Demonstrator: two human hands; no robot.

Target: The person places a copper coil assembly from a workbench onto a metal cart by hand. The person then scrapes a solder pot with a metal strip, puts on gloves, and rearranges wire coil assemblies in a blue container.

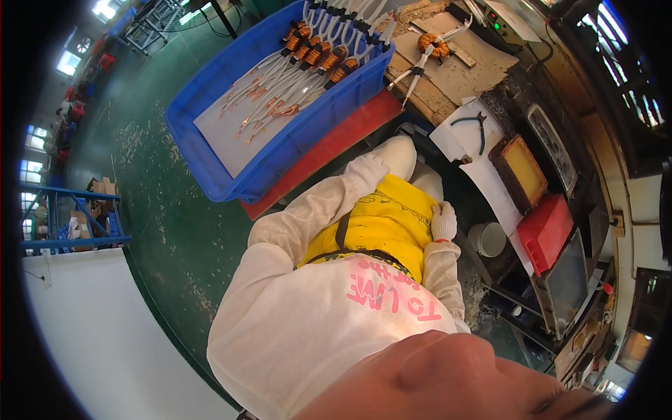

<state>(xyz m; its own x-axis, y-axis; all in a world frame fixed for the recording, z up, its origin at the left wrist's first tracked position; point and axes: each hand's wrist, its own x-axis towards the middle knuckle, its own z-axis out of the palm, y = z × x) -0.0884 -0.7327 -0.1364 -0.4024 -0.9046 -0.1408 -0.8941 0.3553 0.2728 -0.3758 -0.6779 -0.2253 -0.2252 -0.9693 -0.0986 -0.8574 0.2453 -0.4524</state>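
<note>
Blue crate [210, 140]: large, open-topped, rectangular, set on a red slab [336, 143] that juts out below its near edge. Contents: a row of toroidal coils [315, 52] wound in copper-coloured wire, bunched at the far end, each trailing long white-sleeved leads; the bare copper lead ends [262, 112] fan out across the pale floor of the crate. The near half of the crate floor holds only those lead ends.

Red bin [544, 231]: small, to my right, seen side-on; contents cannot be told.

White cup [488, 239]: round, open, just beside my right hand, between it and the red bin; it looks empty.

Tray with yellow inside [521, 171]: shallow, brown-rimmed, lying on a white sheet [469, 150] on the worktop.

Right hand [444, 221]: in a white glove, fingers loosely curled, resting against the edge of my yellow apron [381, 227] at my lap. It grasps nothing that I can see.

Left hand [397, 155]: also white-gloved, at the end of my white sleeve, lowered past the apron near the red slab. Only its back shows; whether it is spread or clenched I cannot tell, nor whether it holds anything.

Single coil [434, 45]: one copper-wound ring with white leads spread out, lying apart from the rest on the worn wooden worktop [462, 70] beyond the crate, well clear of both hands.

Cutting pliers [476, 126]: teal-handled, lying on the white sheet.
</note>
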